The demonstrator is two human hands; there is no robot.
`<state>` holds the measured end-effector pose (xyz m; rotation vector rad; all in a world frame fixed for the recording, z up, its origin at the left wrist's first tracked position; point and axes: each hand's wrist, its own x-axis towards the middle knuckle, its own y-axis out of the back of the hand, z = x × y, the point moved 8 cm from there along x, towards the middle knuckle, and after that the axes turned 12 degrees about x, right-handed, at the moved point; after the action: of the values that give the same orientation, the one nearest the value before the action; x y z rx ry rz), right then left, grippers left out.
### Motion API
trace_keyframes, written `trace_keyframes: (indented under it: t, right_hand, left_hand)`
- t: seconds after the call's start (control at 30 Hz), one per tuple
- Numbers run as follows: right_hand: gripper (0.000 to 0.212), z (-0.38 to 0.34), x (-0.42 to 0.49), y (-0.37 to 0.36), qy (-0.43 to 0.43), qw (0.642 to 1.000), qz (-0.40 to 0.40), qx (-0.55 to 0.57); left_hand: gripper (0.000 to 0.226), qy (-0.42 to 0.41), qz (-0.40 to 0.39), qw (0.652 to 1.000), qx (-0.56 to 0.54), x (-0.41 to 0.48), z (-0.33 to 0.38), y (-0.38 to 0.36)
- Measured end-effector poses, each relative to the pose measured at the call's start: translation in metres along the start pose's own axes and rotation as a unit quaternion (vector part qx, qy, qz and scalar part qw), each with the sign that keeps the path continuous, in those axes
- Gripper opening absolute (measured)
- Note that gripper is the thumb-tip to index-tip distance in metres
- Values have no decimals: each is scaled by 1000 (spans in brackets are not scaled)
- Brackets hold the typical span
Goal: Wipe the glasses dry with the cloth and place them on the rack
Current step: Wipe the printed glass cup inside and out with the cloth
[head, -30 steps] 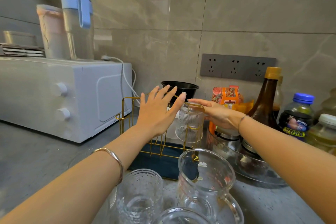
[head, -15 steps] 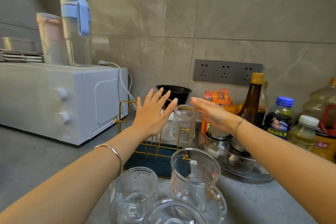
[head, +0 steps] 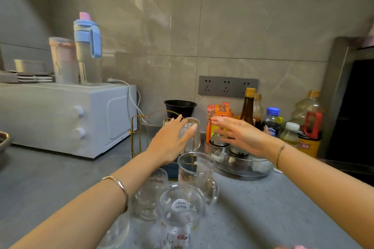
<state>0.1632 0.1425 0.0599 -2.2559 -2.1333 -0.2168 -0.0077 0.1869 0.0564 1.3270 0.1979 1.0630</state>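
Sitting upside down on the gold wire rack (head: pixel 134 133), the ribbed clear glass (head: pixel 194 142) is partly covered by the left hand (head: pixel 172 144), fingers extended, not curled round it. Right hand (head: pixel 240 135) hovers just beside, fingers straight, apart from the glass. A clear handled glass mug (head: pixel 195 176) stands on the grey counter (head: pixel 263 208), in front of the rack.

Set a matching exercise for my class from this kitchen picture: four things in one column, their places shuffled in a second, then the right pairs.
Things
1. ribbed clear glass
2. blue-lidded tall bottle
3. black round cup
4. clear glass mug with a handle

Places
A. on top of the white oven
B. on the gold wire rack
C. on the grey counter, in front of the rack
D. behind the rack

Pairs: 1-B, 2-A, 3-D, 4-C
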Motion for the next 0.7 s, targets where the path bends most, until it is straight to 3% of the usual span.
trace_keyframes:
  t: [0.1,0.2,0.37,0.57,0.7]
  right_hand:
    - [47,3,-36,-7,-13,1000,-13,-8]
    - [35,8,-67,-18,-17,1000,-18,-12]
    - [45,22,-106,-44,-17,999,-28,-8]
    - [34,41,-135,-72,-15,999,-40,-8]
    - [26,49,-148,-78,-21,999,-25,-4]
  left_hand:
    - [80,-16,-29,999,-40,-29,11,0]
    - [90,-23,-36,997,-64,-61,18,3]
    - [90,-17,-48,998,-45,-124,29,3]
    - [119,44,-69,997,8,-166,15,-20]
    - [125,47,-49,997,40,-170,11,-28]
